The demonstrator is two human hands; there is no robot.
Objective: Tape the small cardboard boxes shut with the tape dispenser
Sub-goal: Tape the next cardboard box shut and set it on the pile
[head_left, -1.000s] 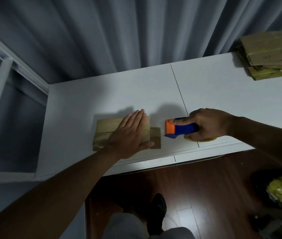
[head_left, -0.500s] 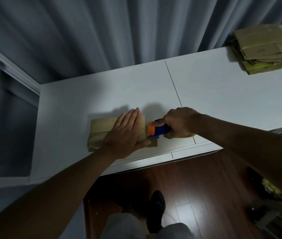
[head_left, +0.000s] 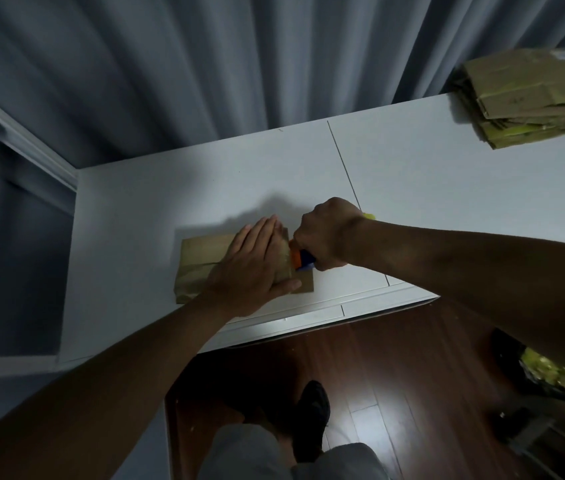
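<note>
— Hands? 
— Left hand (head_left: 251, 268) flat, fingers straight, pressing the cardboard box (head_left: 205, 265); right hand (head_left: 326, 233) gripping the tape dispenser (head_left: 301, 259).
— Box? 
— On the white table (head_left: 447, 188), dispenser touching its right end.

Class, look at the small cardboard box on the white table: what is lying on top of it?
The left hand rests flat on the cardboard box; the tape dispenser, gripped by the right hand, meets its right end. The box top beneath the palm is hidden.

A small box (head_left: 201, 263) lies near the counter's (head_left: 156, 202) front edge, the tape dispenser (head_left: 301, 260) touching its right end. A stack of flattened boxes (head_left: 530, 98) sits at the counter's far right, well apart.
</note>
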